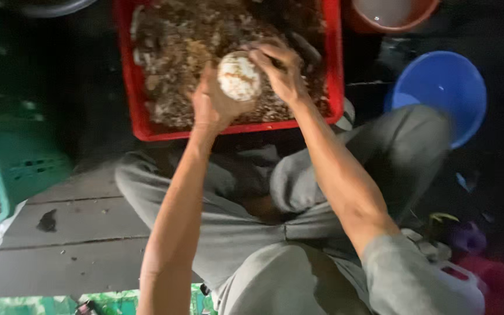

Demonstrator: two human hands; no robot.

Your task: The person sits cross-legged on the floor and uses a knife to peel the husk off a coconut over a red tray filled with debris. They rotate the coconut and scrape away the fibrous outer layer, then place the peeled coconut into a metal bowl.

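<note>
My left hand (210, 105) grips a round white lump (239, 77) speckled with brown bits, holding it from below and the side. My right hand (280, 69) rests its fingers on the lump's top right. Both hands hover over a red plastic tray (141, 125) filled with a brown and whitish crumbly mix (176, 52). My knees in grey trousers show below the tray.
A green crate (18, 157) stands at the left. A blue bowl (438, 87) sits at the right, an orange bowl (392, 17) at the top right. Red and purple items (479, 262) lie at the lower right. Wooden floor planks (71, 227) run at the lower left.
</note>
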